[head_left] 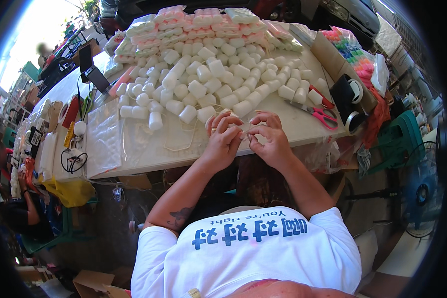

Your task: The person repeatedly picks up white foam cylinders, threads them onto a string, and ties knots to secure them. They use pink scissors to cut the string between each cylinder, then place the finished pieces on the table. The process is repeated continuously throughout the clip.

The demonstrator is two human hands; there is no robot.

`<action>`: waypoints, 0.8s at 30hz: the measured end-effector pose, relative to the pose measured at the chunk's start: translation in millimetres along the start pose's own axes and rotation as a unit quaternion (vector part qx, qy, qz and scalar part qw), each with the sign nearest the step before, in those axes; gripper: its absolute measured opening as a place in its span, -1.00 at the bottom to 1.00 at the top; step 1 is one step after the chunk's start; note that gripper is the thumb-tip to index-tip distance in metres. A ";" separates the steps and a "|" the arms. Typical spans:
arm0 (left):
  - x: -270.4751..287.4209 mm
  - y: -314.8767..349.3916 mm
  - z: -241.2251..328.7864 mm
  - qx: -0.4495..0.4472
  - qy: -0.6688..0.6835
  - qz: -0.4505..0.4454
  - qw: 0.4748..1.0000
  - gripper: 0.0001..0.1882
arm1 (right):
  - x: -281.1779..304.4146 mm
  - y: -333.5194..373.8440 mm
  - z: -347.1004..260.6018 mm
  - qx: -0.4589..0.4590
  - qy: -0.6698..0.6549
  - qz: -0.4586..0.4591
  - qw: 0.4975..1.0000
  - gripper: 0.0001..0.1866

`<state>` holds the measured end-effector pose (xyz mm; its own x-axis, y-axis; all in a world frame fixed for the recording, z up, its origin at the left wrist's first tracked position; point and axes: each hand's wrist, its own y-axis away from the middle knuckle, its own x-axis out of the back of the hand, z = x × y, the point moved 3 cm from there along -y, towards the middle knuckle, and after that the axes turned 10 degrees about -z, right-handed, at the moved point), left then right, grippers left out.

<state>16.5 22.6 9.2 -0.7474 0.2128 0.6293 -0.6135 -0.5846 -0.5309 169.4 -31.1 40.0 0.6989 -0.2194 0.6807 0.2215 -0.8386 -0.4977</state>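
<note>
My left hand [225, 136] and my right hand [270, 139] meet above the table's near edge. Thumb and index finger of each are pinched together, with the other fingers curled. Between the fingertips is something small and thin, too tiny to name. Just beyond the hands spreads a big heap of white, soft-looking cylinders [197, 89], some of them in rows. Left of my left hand, a thin cream cord [180, 148] lies in a loop on the table. Scissors with pink handles [326, 118] rest to the right of my right hand.
Clear bags of pastel pieces [193, 22] are stacked behind the heap. A clear plastic sheet [104, 136], a phone on a stand [87, 59] and cables lie left. On the right are a cardboard box [333, 57], a black case [347, 97] and a fan [422, 193]. Another person sits far left.
</note>
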 end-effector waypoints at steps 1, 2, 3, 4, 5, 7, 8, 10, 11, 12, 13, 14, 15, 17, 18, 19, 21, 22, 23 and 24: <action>0.2 -0.4 -0.7 0.004 0.009 0.001 1.000 -0.94 | -1.3 0.9 -0.3 0.011 0.020 0.015 1.000 -0.86; 0.4 -0.4 -1.2 0.008 0.019 0.003 1.000 -0.94 | -0.9 2.3 -0.8 0.023 0.037 0.034 0.998 -0.86; 0.6 -0.5 -1.5 0.008 0.021 0.003 1.000 -0.94 | -0.6 3.6 -1.0 0.027 0.042 0.040 0.998 -0.85; 1.0 -0.5 -1.7 0.009 0.023 0.003 1.000 -0.94 | 1.0 5.0 -1.7 0.031 0.044 0.050 0.997 -0.85; 1.2 -0.4 -1.7 0.009 0.022 0.002 1.000 -0.94 | 2.6 6.3 -2.9 0.039 0.045 0.054 0.997 -0.84; 1.4 -0.2 -1.8 0.010 0.025 0.001 1.000 -0.94 | 5.3 8.4 0.0 -0.028 -0.026 0.017 0.999 -0.84; 1.4 -0.1 -1.9 0.011 0.025 0.003 1.000 -0.94 | 5.7 9.4 2.6 -0.079 -0.070 -0.006 0.994 -0.84; -0.3 0.2 -2.3 0.014 0.014 -0.010 1.000 -0.94 | 7.7 9.5 -1.2 -0.024 -0.026 -0.032 0.999 -0.83; -1.0 0.1 -2.5 0.014 0.003 -0.013 1.000 -0.94 | 9.1 9.1 -1.4 -0.008 -0.002 -0.032 0.999 -0.83; -1.9 -0.1 -3.4 0.014 0.014 -0.018 1.000 -0.94 | 9.2 8.0 -1.6 0.018 0.039 -0.045 0.998 -0.81; -2.1 -0.2 -4.3 0.014 0.018 -0.019 1.000 -0.94 | 10.1 6.8 -1.4 0.044 0.086 -0.047 0.994 -0.80; -1.9 -0.4 -5.1 0.010 0.015 -0.023 1.000 -0.93 | 10.0 5.6 -0.5 0.066 0.141 -0.070 0.985 -0.78; -0.9 -0.6 -7.1 0.020 0.038 -0.014 0.999 -0.93 | 13.6 4.8 1.2 0.069 0.158 -0.047 0.984 -0.77; 1.4 -0.8 -9.8 0.034 0.072 0.001 0.997 -0.92 | 19.5 4.3 3.3 0.078 0.209 -0.038 0.974 -0.75; 1.5 -1.2 -9.8 0.034 0.067 -0.008 0.997 -0.92 | 22.2 4.2 5.2 0.051 0.189 -0.041 0.980 -0.77; 1.3 -1.3 -9.5 0.037 0.063 -0.012 0.997 -0.91 | 24.0 4.8 5.4 0.037 0.167 -0.039 0.984 -0.79; 0.1 -2.1 -7.8 0.041 0.052 -0.023 0.998 -0.91 | 24.0 6.6 1.2 0.040 0.152 -0.021 0.987 -0.82; -0.5 -2.4 -6.7 0.043 0.044 -0.028 0.998 -0.90 | 21.6 7.7 -2.8 0.056 0.159 -0.005 0.986 -0.84; -0.9 -2.8 -5.7 0.046 0.036 -0.033 0.998 -0.90 | 17.2 8.2 -7.2 0.084 0.186 -0.006 0.979 -0.86; -1.0 -2.8 -4.4 0.043 0.033 -0.037 0.998 -0.90 | 13.6 7.9 -9.0 0.085 0.183 0.004 0.979 -0.86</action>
<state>17.9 27.6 7.5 -0.7171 0.3073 0.6255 -0.6459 -0.6303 -0.4308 174.5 -45.2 50.1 0.4172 -0.4163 0.8079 0.3491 -0.7473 -0.5653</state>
